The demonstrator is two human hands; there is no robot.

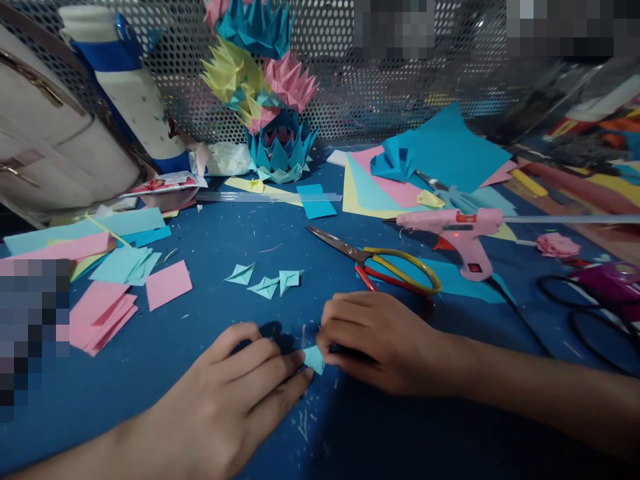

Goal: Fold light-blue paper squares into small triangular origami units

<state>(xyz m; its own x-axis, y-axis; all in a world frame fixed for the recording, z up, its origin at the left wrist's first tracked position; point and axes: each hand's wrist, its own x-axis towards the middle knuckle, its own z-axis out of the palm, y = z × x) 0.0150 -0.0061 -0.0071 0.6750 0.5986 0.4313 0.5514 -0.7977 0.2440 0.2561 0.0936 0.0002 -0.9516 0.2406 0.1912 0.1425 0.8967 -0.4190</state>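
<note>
A small light-blue piece of folded paper (315, 360) lies on the blue table between my hands. My left hand (245, 387) presses its left edge against the tabletop with the fingertips, the fingers curled together. At the paper's right side, my right hand (373, 340) pinches it, knuckles bent; the thumb is mostly hidden. Just beyond my hands lie several folded light-blue paper triangles (265, 287). Scissors (353, 252) with yellow and red handles rest past my right hand, blades pointing to the upper left.
A pink glue gun (460, 233) with a cord stands at the right. Pink paper squares (103, 317) and light-blue squares (127, 265) are stacked at the left. Spiky folded-paper pieces (283, 147) rise at the back, near a white and blue bottle (133, 100) and coloured sheets (450, 147).
</note>
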